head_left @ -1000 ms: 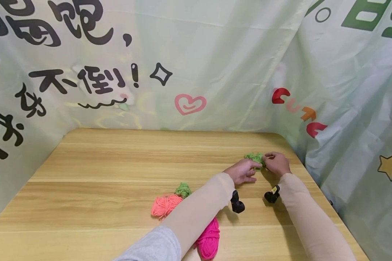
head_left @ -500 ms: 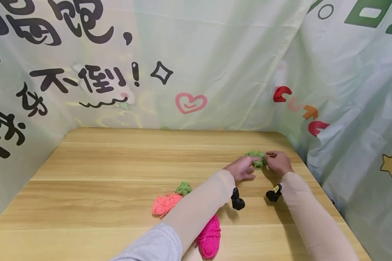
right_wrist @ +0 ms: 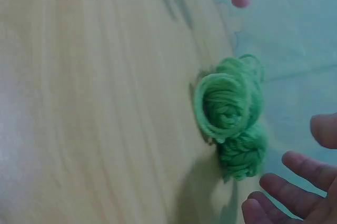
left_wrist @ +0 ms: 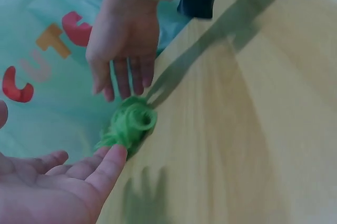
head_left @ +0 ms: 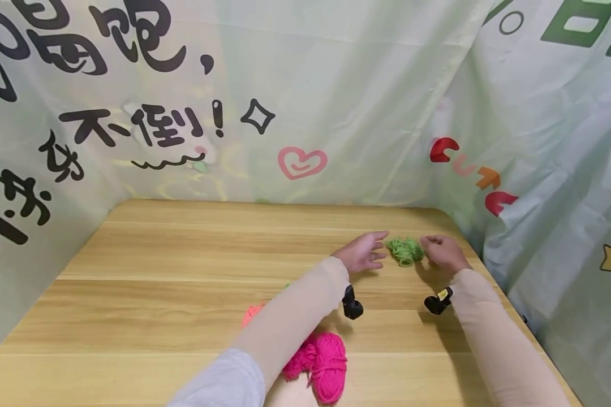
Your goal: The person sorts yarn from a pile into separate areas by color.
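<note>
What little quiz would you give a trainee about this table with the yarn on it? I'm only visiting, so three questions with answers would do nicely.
1. True or false: the left hand is gripping the bright pink yarn.
2. What colour is the yarn nearest the right hand?
A) blue
B) green
C) white
3. Fill in the missing word: in the head view, the coral yarn is partly hidden behind the person's ____ forearm.

Key:
1. False; the left hand's fingers are spread and grip nothing.
2. B
3. left
</note>
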Action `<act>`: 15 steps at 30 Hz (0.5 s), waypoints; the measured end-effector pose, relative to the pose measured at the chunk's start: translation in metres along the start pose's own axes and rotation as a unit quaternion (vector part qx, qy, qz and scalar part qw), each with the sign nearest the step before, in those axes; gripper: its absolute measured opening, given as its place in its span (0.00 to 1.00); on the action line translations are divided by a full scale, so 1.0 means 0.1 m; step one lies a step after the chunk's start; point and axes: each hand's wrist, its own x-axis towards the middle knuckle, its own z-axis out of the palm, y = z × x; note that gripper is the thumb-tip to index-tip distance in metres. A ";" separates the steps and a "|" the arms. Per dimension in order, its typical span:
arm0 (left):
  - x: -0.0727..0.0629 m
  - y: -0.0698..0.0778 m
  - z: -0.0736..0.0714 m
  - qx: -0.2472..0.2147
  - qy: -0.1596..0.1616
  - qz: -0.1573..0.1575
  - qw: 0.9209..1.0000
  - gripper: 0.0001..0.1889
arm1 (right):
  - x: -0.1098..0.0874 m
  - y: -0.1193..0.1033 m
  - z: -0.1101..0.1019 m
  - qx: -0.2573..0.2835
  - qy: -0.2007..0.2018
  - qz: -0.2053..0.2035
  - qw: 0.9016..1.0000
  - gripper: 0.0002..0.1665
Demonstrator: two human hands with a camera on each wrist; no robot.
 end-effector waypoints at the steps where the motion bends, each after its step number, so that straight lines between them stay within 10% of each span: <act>1: -0.03 0.03 -0.03 0.004 -0.002 0.001 1.000 0.31 | -0.01 -0.02 0.00 0.016 -0.006 0.001 1.000 0.42; 15: -0.46 0.33 -0.34 0.057 -0.042 0.015 0.997 0.30 | -0.08 -0.28 -0.05 0.279 -0.141 -0.033 0.949 0.45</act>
